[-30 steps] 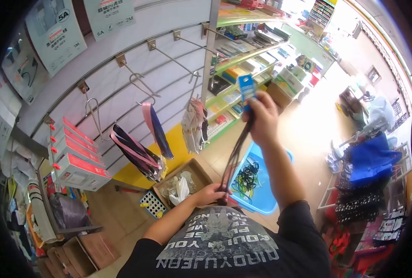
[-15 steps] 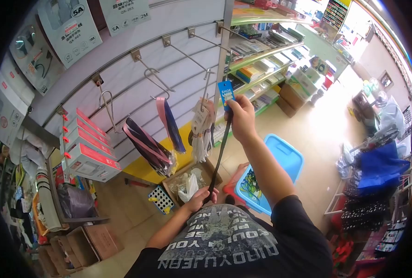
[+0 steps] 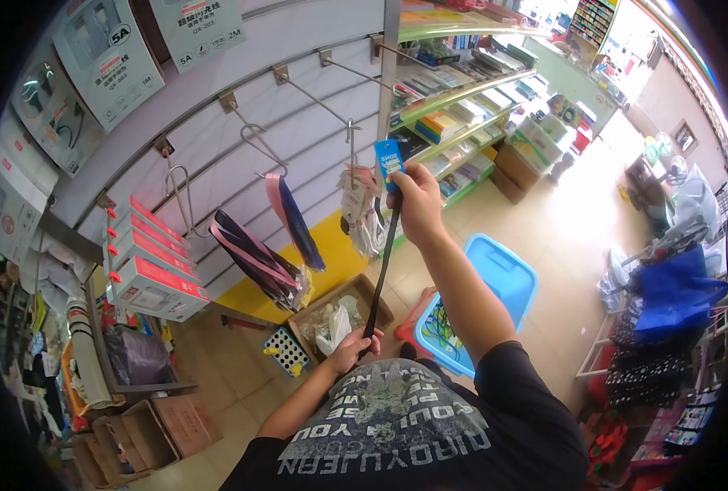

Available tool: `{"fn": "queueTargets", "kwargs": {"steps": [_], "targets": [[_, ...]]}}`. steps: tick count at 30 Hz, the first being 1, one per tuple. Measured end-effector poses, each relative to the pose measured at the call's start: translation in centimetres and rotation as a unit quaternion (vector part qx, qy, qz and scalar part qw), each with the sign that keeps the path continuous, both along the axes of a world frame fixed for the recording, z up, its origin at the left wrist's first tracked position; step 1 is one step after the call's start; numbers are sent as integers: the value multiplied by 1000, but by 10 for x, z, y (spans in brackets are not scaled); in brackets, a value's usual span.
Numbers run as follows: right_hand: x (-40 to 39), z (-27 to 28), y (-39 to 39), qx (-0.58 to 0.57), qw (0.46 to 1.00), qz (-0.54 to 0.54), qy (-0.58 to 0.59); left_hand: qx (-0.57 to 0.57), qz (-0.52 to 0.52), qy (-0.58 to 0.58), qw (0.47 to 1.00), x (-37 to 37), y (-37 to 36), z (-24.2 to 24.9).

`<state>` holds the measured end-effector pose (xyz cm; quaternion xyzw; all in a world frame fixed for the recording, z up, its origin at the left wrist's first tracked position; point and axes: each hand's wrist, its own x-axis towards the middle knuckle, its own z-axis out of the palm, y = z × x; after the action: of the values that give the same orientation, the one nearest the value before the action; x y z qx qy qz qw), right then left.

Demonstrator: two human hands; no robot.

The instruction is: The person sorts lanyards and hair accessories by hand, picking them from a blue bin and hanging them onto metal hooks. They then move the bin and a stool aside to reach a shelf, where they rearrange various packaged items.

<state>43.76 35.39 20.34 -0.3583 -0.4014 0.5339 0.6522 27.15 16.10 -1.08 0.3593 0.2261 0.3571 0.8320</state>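
Note:
A black pair of shoelaces point(image 3: 385, 260) with a blue header card point(image 3: 388, 162) is stretched between my two hands. My right hand point(image 3: 420, 203) pinches the top just below the card, which reads "SHOE LACES". Down near my shirt, my left hand point(image 3: 351, 352) is closed around the lower end. Just left of the card, white laces point(image 3: 367, 231) hang from a wall hook. Farther left, a pink and navy lace bundle point(image 3: 294, 221) and a larger dark and pink bundle point(image 3: 258, 260) hang on other hooks.
A blue plastic tub point(image 3: 507, 270) holding tangled cords stands on the floor below my right arm. Beside it are a cardboard box point(image 3: 364, 295) with plastic bags and a dotted tray point(image 3: 285, 350). Boxed goods point(image 3: 164, 282) hang left; stocked shelves point(image 3: 462, 102) stand behind.
My right hand has moved slightly left with the card, closer to the wall hook. The white laces now sit partly behind the black ones. My left hand has barely moved.

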Motion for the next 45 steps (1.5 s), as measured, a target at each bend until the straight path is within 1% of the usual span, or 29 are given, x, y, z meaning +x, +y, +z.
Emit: {"fn": "queueTargets", "kwargs": {"steps": [1, 6, 10, 11, 12, 13, 14, 15, 17, 18, 19, 21, 22, 24, 25, 27, 28, 29, 31, 32, 35, 36, 38, 40, 42, 43, 45], "targets": [[0, -1, -1, -9, 1000, 12, -3, 5, 2, 3, 1000, 1, 0, -3], [1, -5, 2, -14, 999, 5, -28, -1, 13, 12, 1000, 3, -2, -12], [6, -15, 9, -49, 998, 24, -28, 0, 21, 44, 999, 4, -3, -17], [7, -19, 11, -65, 997, 35, -24, 1, 21, 60, 998, 4, -3, -22], [8, -30, 14, -67, 997, 38, -24, -1, 23, 60, 998, 5, -3, -47], [11, -45, 17, -22, 996, -4, -85, 98, 93, 181, 974, 5, -4, -86], [16, -57, 16, 22, 988, -44, -146, 192, 158, 297, 922, 7, -11, -107], [22, -66, 9, 15, 988, -41, -146, 184, 158, 299, 923, 6, -15, -103], [43, -83, -6, 24, 954, -76, -289, 4, 144, 311, 939, -2, -13, -87], [60, -119, -4, 49, 952, -86, -290, 30, 178, 333, 926, -7, -19, -117], [77, -143, -9, 36, 952, -87, -290, 21, 170, 336, 926, -12, -23, -125], [115, -189, -35, -103, 933, -104, -329, -59, 169, 280, 943, -22, -30, -134], [136, -219, -52, -129, 929, -113, -328, -100, 152, 284, 941, -29, -35, -140], [177, -277, -90, -271, 863, -120, -410, -134, 151, 343, 917, -34, -45, -132], [195, -297, -113, -296, 855, -129, -405, -145, 143, 373, 905, -39, -50, -135], [225, -334, -155, -383, 751, -48, -535, -210, 98, 405, 884, -49, -61, -140], [238, -353, -170, -418, 740, -29, -527, -216, 91, 427, 873, -50, -68, -144], [248, -373, -181, -432, 737, -28, -519, -222, 78, 435, 869, -54, -75, -146], [264, -411, -196, -447, 708, -56, -544, -271, 81, 471, 836, -56, -88, -150], [273, -432, -195, -459, 703, -38, -542, -277, 74, 482, 828, -56, -95, -152], [292, -470, -181, -472, 696, -17, -541, -283, 62, 521, 803, -58, -122, -152], [300, -484, -169, -477, 698, -13, -535, -272, 42, 545, 792, -56, -133, -152], [309, -509, -146, -425, 693, -28, -581, -264, 10, 577, 773, -49, -150, -145], [318, -517, -113, -396, 663, 21, -635, -268, 1, 589, 762, -38, -168, -142], [317, -528, -83, -347, 617, 33, -705, -259, -21, 594, 762, -43, -190, -147], [317, -530, -72, -350, 621, 38, -700, -261, -23, 600, 756, -38, -194, -140], [316, -534, -53, -315, 576, 67, -751, -295, -27, 592, 749, -29, -202, -129]]}}
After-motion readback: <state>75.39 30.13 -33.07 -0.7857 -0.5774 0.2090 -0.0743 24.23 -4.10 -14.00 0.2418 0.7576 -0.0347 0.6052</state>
